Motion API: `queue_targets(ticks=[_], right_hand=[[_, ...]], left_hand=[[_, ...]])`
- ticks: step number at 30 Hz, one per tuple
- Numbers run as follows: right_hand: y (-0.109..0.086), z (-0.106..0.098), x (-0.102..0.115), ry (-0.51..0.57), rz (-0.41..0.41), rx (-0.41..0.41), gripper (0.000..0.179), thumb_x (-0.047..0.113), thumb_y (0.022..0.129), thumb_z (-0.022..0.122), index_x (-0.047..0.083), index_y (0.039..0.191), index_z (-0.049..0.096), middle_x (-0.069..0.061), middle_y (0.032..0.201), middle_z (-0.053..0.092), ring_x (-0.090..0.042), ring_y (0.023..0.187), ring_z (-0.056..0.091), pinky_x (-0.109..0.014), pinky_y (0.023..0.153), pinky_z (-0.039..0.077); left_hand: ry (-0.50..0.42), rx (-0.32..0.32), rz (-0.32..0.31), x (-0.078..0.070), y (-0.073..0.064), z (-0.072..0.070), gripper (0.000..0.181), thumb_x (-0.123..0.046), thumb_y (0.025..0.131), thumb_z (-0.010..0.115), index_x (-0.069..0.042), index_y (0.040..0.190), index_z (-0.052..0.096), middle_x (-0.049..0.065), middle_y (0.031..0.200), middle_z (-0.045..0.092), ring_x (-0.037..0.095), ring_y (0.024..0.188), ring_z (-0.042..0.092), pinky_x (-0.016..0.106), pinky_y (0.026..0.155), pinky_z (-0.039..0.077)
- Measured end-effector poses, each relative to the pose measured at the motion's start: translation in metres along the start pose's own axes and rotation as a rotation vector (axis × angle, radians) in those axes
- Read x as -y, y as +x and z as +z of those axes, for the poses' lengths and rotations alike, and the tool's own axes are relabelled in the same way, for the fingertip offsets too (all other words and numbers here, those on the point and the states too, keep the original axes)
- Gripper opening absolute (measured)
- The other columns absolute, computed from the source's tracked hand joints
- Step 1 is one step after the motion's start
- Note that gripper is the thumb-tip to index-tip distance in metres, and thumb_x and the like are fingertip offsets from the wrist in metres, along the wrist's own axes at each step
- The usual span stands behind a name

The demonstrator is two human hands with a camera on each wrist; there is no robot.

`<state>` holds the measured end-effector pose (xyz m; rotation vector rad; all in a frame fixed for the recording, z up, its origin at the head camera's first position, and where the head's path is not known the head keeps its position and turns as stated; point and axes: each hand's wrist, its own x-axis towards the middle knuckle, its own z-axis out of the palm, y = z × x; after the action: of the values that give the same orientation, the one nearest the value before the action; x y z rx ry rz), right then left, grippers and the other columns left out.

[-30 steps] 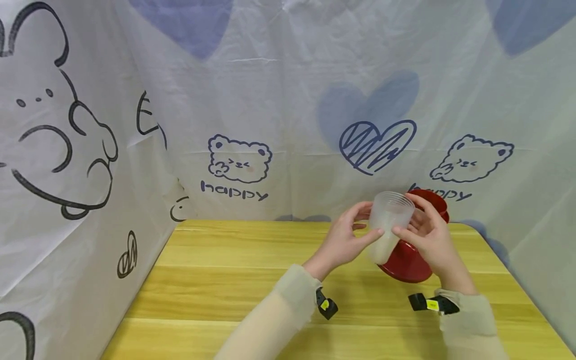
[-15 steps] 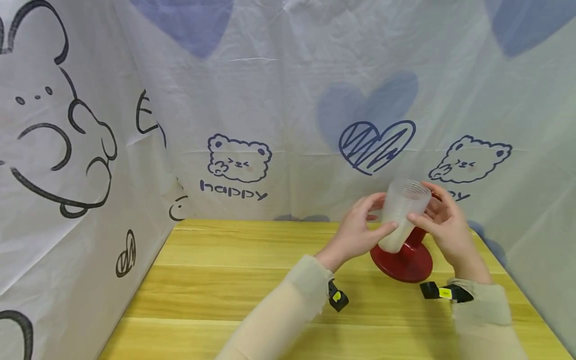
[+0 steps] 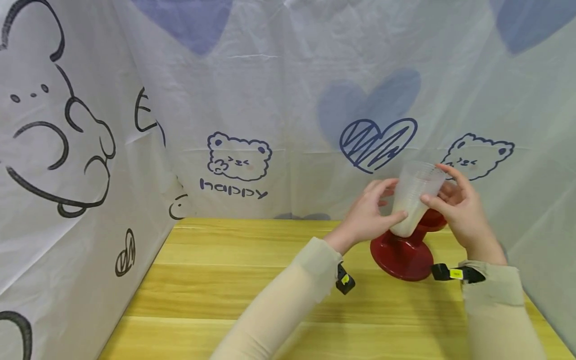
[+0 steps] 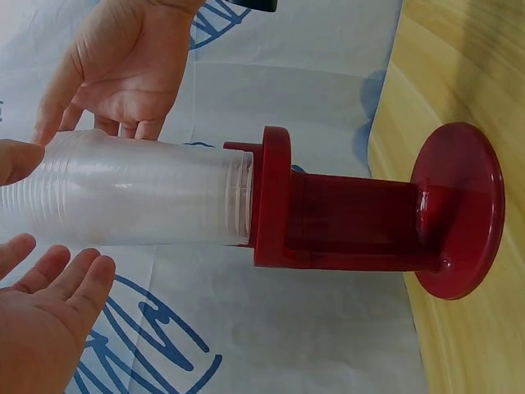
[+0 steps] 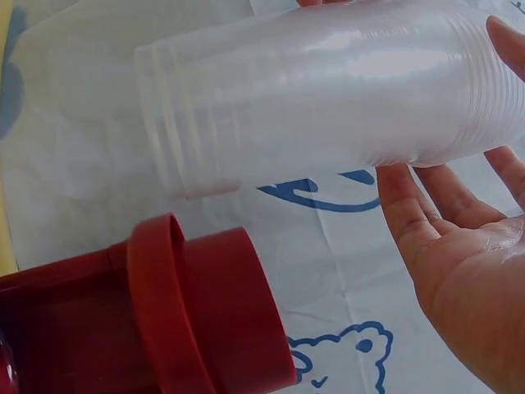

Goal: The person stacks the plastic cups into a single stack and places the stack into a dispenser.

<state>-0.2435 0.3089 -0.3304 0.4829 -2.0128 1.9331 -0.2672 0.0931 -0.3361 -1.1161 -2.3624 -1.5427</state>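
Both my hands hold a stack of clear plastic cups [image 3: 416, 197] between them, in the air over the right part of the table. My left hand [image 3: 368, 212] grips its left side, thumb toward me. On the other side, my right hand [image 3: 465, 212] holds it between thumb and fingers. The stack leans, its lower end toward the left. Close under it stands a red holder [image 3: 404, 260] with a round base and a ring-shaped top [image 5: 225, 312]. In the right wrist view, the end of the stack is apart from that ring; the left wrist view shows them overlapping.
The wooden table [image 3: 234, 270] runs up to a white cloth backdrop [image 3: 288, 100] with printed hearts and bears. Another cloth side [image 3: 81, 240] borders the table on the left. Black straps with small devices [image 3: 454, 273] sit on both wrists.
Both hands have carried the cup stack to the right and upward. The red holder's base has stayed put, while its upper part now stands lower in view, behind the stack.
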Motion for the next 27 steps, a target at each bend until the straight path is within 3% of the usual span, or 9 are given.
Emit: queue_targets(ticks=[12, 27], right_hand=[[0.012, -0.016, 0.007, 0.057, -0.039, -0.031, 0.066, -0.013, 0.090, 0.061, 0.013, 0.146, 0.040, -0.003, 0.122, 0.059, -0.015, 0.106, 0.059, -0.016, 0.083, 0.052], [0.024, -0.026, 0.018, 0.075, -0.031, -0.076, 0.070, -0.011, 0.089, 0.064, 0.017, 0.148, 0.040, -0.006, 0.122, 0.057, -0.016, 0.105, 0.058, -0.016, 0.083, 0.052]], left_hand=[[0.078, 0.068, 0.037, -0.007, 0.019, 0.000, 0.072, -0.019, 0.089, 0.073, -0.011, 0.151, 0.036, 0.005, 0.144, 0.045, 0.011, 0.127, 0.047, 0.011, 0.097, 0.040], [0.036, 0.124, -0.056, -0.019, 0.038, 0.002, 0.079, -0.023, 0.089, 0.073, -0.025, 0.154, 0.030, -0.010, 0.151, 0.035, 0.002, 0.129, 0.044, 0.012, 0.096, 0.041]])
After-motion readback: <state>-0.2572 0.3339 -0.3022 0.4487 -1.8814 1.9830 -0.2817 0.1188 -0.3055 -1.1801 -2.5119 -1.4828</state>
